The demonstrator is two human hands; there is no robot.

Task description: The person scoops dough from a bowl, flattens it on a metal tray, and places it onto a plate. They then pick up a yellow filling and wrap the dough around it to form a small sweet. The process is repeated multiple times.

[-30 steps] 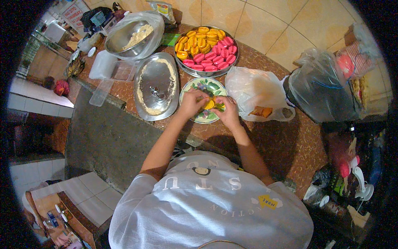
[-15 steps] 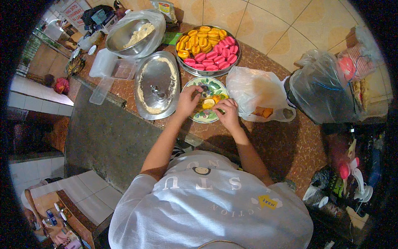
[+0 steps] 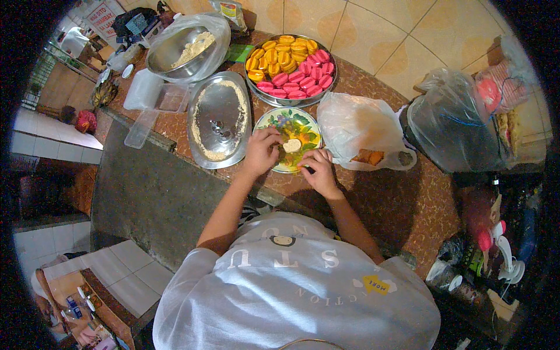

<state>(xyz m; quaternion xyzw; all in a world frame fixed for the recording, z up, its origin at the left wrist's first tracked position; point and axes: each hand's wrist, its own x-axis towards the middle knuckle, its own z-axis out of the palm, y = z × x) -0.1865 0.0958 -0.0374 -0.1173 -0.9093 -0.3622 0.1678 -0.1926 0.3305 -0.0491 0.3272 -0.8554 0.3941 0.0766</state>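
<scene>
A round plate [image 3: 274,118] with a leaf and fruit pattern sits in front of me near the counter's edge. On it a see-through yellow wrapper [image 3: 300,135] lies spread out, with a pale, pressed powdery piece [image 3: 291,146] on top. My left hand [image 3: 262,151] is curled at the wrapper's left side, fingertips close to the piece. At the lower right, my right hand [image 3: 319,172] pinches the wrapper's near edge between thumb and fingers. Just beyond the plate, a round metal tray [image 3: 249,87] holds many wrapped pieces, orange-yellow ones [image 3: 284,53] and pink ones [image 3: 300,80].
Left of the plate lies an oval metal tray [image 3: 220,105] with a metal moulder and a ring of crumbs. Behind it stands a plastic-covered steel bowl [image 3: 166,56] of pale powder. Clear plastic containers [image 3: 144,90] are at left. A white plastic bag [image 3: 359,125] sits to the right.
Both hands have moved slightly toward me. The yellow wrapper, bunched up around the piece before, now lies flatter, and the pale piece shows more fully.
</scene>
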